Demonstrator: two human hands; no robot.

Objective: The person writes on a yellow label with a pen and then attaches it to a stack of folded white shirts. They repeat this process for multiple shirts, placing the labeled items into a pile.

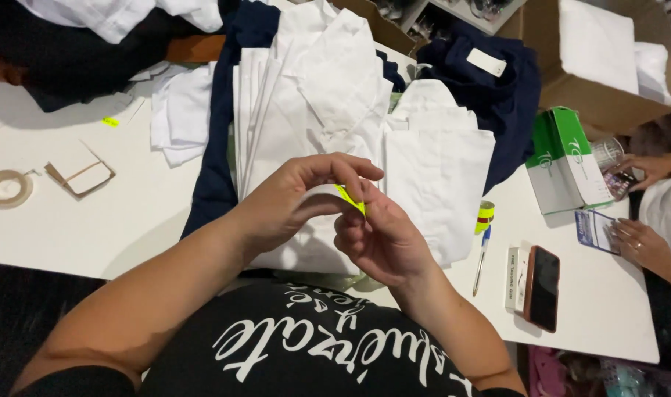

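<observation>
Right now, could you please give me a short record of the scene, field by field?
left hand: pinches the yellow tag from the left
right hand: fingertips on the same tag
under the hands: folded white shirts on a white table
beside the shirts: navy cloth
table, right: pen, phone, green box
table, left: tape roll
far right: another person's hands

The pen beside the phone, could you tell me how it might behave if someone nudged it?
The pen looks slim and round, so it would probably roll. It lies on the smooth table, so it likely slides easily. It seems light.
</observation>
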